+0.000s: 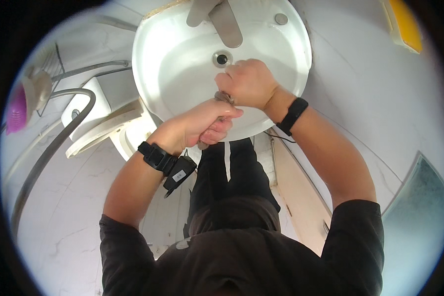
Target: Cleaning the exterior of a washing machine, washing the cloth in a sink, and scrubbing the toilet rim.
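Observation:
Both of my hands are closed on a twisted grey cloth [225, 98] over a round white wash basin [172, 64]. My left hand [202, 123] grips the cloth's near end at the basin's front rim. My right hand [249, 81] grips the far end, a little higher, just below the drain [222, 59]. Most of the cloth is hidden inside the two fists. Each wrist wears a black band, and a small black device hangs from the left one.
A metal tap [222, 19] reaches over the basin from the back. A white toilet [101, 118] with a grey hose stands to the left, a pink brush [17, 108] farther left. A yellow object [404, 24] lies at the top right. White marble-look floor lies below.

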A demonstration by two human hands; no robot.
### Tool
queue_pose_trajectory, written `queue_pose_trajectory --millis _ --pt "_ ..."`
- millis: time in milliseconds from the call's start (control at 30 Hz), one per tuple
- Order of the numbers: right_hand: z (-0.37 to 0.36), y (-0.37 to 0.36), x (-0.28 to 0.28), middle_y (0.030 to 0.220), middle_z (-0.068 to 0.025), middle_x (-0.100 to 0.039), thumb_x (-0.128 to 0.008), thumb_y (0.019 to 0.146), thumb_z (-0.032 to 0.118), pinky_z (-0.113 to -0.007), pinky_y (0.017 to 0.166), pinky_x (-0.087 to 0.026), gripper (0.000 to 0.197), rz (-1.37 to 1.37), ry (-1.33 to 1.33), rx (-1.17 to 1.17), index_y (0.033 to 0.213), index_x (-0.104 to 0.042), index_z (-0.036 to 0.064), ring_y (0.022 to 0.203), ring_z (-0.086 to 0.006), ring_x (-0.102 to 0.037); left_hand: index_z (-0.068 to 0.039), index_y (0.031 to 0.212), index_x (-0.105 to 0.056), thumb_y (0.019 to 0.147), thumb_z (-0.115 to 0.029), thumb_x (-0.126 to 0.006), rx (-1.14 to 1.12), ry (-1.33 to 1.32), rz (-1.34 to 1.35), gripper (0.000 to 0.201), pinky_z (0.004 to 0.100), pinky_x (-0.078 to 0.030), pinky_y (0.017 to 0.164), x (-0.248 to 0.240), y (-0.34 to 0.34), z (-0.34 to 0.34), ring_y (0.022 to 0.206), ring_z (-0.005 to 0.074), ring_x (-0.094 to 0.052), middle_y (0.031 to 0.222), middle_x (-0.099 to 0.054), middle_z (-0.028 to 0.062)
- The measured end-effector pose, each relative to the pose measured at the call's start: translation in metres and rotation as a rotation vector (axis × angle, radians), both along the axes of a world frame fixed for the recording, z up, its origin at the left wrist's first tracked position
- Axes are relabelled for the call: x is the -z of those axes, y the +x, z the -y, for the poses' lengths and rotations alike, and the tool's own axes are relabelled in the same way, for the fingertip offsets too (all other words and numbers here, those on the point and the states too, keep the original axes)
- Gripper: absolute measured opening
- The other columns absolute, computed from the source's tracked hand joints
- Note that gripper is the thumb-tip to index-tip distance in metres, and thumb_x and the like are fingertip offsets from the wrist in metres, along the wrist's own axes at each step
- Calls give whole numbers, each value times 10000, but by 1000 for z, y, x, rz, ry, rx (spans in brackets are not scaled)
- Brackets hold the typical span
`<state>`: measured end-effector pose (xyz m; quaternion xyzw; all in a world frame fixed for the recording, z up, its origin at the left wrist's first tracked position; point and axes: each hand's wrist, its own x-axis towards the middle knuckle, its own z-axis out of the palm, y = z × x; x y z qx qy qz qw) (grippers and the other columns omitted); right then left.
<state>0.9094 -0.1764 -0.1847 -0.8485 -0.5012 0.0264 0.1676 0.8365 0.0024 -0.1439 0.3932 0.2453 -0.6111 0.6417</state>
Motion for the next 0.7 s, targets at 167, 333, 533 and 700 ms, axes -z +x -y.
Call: queue_pose_trajectory --millis 167,333,533,700 --pt "0 6 -3 707 2 -532 -751 725 235 -371 532 -463 178 35 200 -104 779 -593 173 627 -225 -568 -163 737 -399 1047 -489 -524 -246 -509 -172 467 223 -180 357 9 -21 2 393 53 -261 519 -300 -65" --pt "10 -26 -18 914 -52 -639 -727 749 64 -389 733 -536 260 -177 277 199 990 -663 138 874 -280 -646 -133 857 -462 1021 -712 -381 -414 -266 -130 607 223 -190 355 -7 -24 5 395 48 -272 531 -324 -60" --pt "6 -55 -25 974 -83 -681 -703 753 -22 -426 724 -576 351 -486 406 485 1070 -679 128 840 -309 -690 -74 928 -533 1021 -724 -376 -337 164 161 675 243 -224 359 -11 -22 8 388 64 -320 539 -397 -36" --pt "9 -51 -11 803 -75 -678 -785 714 217 -432 633 -558 219 -351 -121 369 862 -651 127 740 -313 -702 -58 926 -541 1059 -639 -375 -345 293 164 619 257 -233 369 -5 -24 14 383 78 -330 543 -432 -22"
